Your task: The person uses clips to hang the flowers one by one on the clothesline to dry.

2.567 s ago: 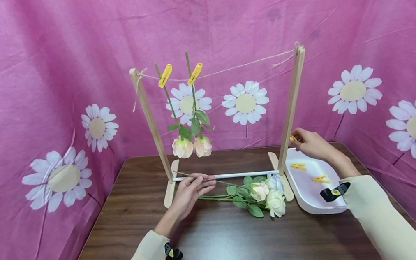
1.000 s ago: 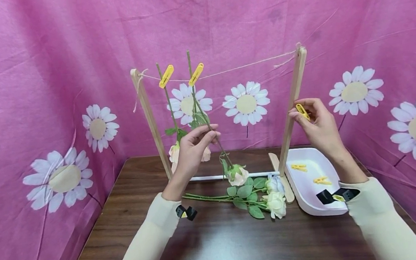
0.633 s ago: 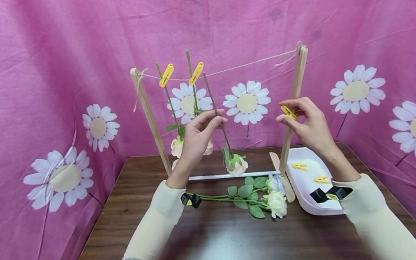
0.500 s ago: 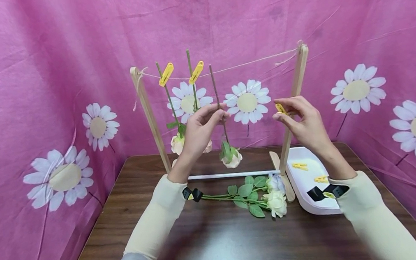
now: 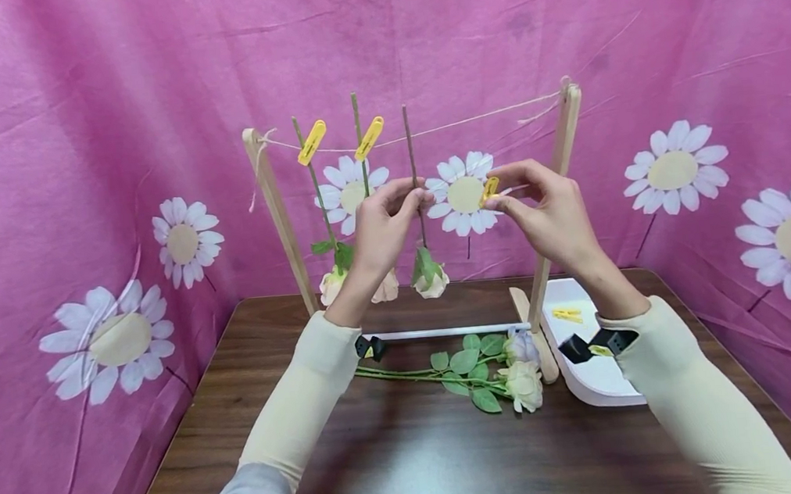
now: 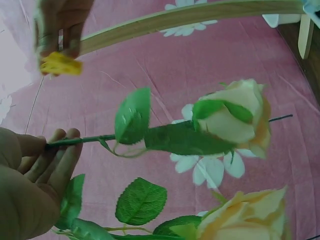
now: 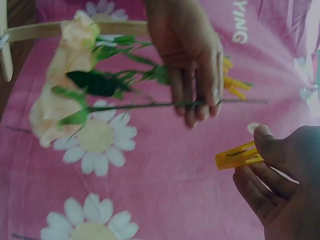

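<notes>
My left hand (image 5: 386,220) pinches the stem of a peach rose (image 5: 430,279), which hangs head down with its stem top crossing the twine (image 5: 469,121). In the left wrist view the rose's bloom (image 6: 235,115) points away from my fingers. A yellow clothespin (image 5: 489,190) is pinched between thumb and fingers of my right hand (image 5: 547,206), just right of the stem and below the twine. Two peach roses hang upside down further left, each held on the twine by a yellow clothespin (image 5: 312,143); my left hand and forearm partly hide them.
Wooden posts (image 5: 280,218) and a white crossbar (image 5: 452,331) form the rack carrying the twine. Several roses (image 5: 523,385) lie on the dark wooden table (image 5: 414,465). At right, a white tray (image 5: 592,391) holds another yellow clothespin (image 5: 567,315), partly beneath my right forearm.
My left hand has lifted the rose from the table to the twine, turning it head down. My right hand has carried the clothespin from above the tray leftward, near the stem.
</notes>
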The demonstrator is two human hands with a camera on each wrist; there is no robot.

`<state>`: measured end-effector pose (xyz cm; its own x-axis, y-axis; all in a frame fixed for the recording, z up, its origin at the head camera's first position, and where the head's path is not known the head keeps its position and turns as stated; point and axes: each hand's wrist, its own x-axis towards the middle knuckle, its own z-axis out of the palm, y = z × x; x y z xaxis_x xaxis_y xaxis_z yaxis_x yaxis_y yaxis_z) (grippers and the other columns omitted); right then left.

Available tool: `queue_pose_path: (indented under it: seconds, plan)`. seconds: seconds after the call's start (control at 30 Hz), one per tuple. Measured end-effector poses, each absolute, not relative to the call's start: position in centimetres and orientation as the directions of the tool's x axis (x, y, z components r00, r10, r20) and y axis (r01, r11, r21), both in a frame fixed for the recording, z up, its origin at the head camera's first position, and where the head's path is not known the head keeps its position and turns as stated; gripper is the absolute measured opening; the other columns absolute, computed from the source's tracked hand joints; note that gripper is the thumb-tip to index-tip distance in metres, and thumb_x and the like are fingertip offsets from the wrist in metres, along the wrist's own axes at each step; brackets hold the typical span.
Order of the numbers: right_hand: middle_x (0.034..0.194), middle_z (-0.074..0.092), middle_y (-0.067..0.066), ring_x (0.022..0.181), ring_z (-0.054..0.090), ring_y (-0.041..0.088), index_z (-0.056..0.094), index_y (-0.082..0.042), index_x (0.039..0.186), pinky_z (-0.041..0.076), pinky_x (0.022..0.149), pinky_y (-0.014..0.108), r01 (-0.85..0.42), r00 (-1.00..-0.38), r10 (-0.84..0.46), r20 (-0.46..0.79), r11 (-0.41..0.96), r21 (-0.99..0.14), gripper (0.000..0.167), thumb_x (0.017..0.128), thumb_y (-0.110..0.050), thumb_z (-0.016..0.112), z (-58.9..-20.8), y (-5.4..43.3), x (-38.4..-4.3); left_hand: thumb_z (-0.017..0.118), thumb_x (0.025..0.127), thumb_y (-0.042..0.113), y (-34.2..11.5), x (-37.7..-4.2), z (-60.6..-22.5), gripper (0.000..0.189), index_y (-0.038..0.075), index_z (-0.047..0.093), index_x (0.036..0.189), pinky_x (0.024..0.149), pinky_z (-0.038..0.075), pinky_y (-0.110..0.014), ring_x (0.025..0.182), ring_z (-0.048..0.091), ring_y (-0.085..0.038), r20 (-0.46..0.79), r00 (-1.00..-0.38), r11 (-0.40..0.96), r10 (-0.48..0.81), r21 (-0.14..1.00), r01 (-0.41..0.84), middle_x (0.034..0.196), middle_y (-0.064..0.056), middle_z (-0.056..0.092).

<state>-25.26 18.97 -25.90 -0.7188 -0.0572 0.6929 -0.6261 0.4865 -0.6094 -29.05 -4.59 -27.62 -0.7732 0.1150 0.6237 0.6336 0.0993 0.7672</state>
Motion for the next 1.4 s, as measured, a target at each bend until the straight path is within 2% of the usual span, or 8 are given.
queue_pose_path:
  seconds: [0.1, 0.27, 0.33, 0.4, 0.5, 0.7, 0.97, 1.4]
  plan:
    - [0.105, 0.078, 0.014, 0.084, 0.070, -0.005, 0.076, -0.001, 0.117, 0.056, 0.078, 0.012, -0.634, -0.712, -0.031, 0.702, 0.459, -0.623, 0.028, 0.091, -0.005, 0.084, -24.3, 17.8, -25.5, 0.065, 0.107, 0.009, -4.5, -29.2, -27.3, 0.021, -0.002, 0.075, 0.121, 0.084, 0.064, -0.030, 0.094, 0.078, -0.029, 0.621, -0.778, 0.166, 0.094, 0.761, 0.627, 0.103, -0.016, 0.081]
    - [0.092, 0.075, -0.016, 0.072, 0.066, 0.000, 0.076, 0.003, 0.112, 0.051, 0.065, 0.014, -0.655, -0.700, 0.005, 0.714, 0.392, -0.645, 0.025, 0.090, -0.006, 0.085, -21.5, 15.8, -26.3, 0.063, 0.108, 0.008, -4.5, -29.5, -26.9, 0.022, 0.000, 0.075, 0.123, 0.082, 0.063, -0.027, 0.093, 0.078, -0.022, 0.599, -0.798, 0.237, 0.069, 0.767, 0.596, 0.104, -0.014, 0.082]
    - [0.086, 0.073, -0.022, 0.065, 0.064, 0.003, 0.076, 0.005, 0.108, 0.050, 0.060, 0.015, -0.673, -0.695, 0.012, 0.719, 0.339, -0.657, 0.022, 0.090, -0.005, 0.085, -20.4, 15.0, -26.7, 0.062, 0.108, 0.008, -4.5, -29.6, -26.8, 0.022, 0.000, 0.074, 0.124, 0.083, 0.064, -0.027, 0.094, 0.078, -0.021, 0.588, -0.806, 0.241, 0.066, 0.775, 0.584, 0.105, -0.014, 0.082]
    - [0.081, 0.074, -0.020, 0.058, 0.060, 0.004, 0.076, 0.004, 0.103, 0.049, 0.054, 0.017, -0.681, -0.701, 0.022, 0.713, 0.274, -0.679, 0.016, 0.090, -0.002, 0.084, -19.6, 14.4, -27.2, 0.062, 0.108, 0.009, -4.5, -29.7, -26.8, 0.023, 0.000, 0.074, 0.126, 0.084, 0.064, -0.027, 0.094, 0.078, -0.021, 0.578, -0.813, 0.245, 0.066, 0.781, 0.575, 0.105, -0.014, 0.081]
    - [0.077, 0.076, -0.010, 0.051, 0.054, 0.007, 0.077, -0.001, 0.095, 0.044, 0.045, 0.018, -0.667, -0.736, 0.047, 0.675, 0.123, -0.735, 0.009, 0.089, 0.003, 0.083, -18.6, 13.5, -28.0, 0.061, 0.109, 0.009, -4.5, -29.8, -26.7, 0.024, -0.001, 0.073, 0.126, 0.084, 0.064, -0.027, 0.097, 0.078, -0.023, 0.567, -0.821, 0.253, 0.068, 0.786, 0.564, 0.106, -0.014, 0.081]
    - [0.073, 0.077, 0.001, 0.041, 0.045, 0.008, 0.077, -0.005, 0.085, 0.034, 0.037, 0.019, -0.618, -0.786, 0.093, 0.611, -0.109, -0.778, 0.014, 0.088, 0.008, 0.081, -17.0, 11.9, -29.3, 0.059, 0.110, 0.010, -4.5, -29.8, -26.5, 0.025, 0.000, 0.073, 0.128, 0.083, 0.063, -0.027, 0.098, 0.078, -0.025, 0.554, -0.830, 0.285, 0.069, 0.786, 0.548, 0.107, -0.014, 0.081]
    - [0.070, 0.075, 0.001, 0.039, 0.044, 0.009, 0.078, -0.006, 0.084, 0.034, 0.034, 0.019, -0.555, -0.832, 0.115, 0.543, -0.162, -0.816, 0.012, 0.089, 0.005, 0.082, -16.0, 10.6, -30.5, 0.058, 0.110, 0.011, -4.6, -30.0, -26.2, 0.025, 0.001, 0.073, 0.128, 0.081, 0.062, -0.028, 0.097, 0.077, -0.030, 0.558, -0.827, 0.275, 0.064, 0.787, 0.552, 0.106, -0.014, 0.081]
    - [0.071, 0.076, 0.003, 0.033, 0.051, 0.010, 0.078, -0.004, 0.091, 0.039, 0.032, 0.022, -0.470, -0.883, 0.060, 0.466, -0.159, -0.868, 0.006, 0.092, 0.001, 0.080, -17.7, 10.0, -31.1, 0.056, 0.111, 0.010, -4.4, -30.1, -25.9, 0.024, -0.002, 0.074, 0.122, 0.082, 0.063, -0.031, 0.094, 0.077, -0.033, 0.566, -0.821, 0.278, 0.077, 0.778, 0.563, 0.102, -0.018, 0.080]
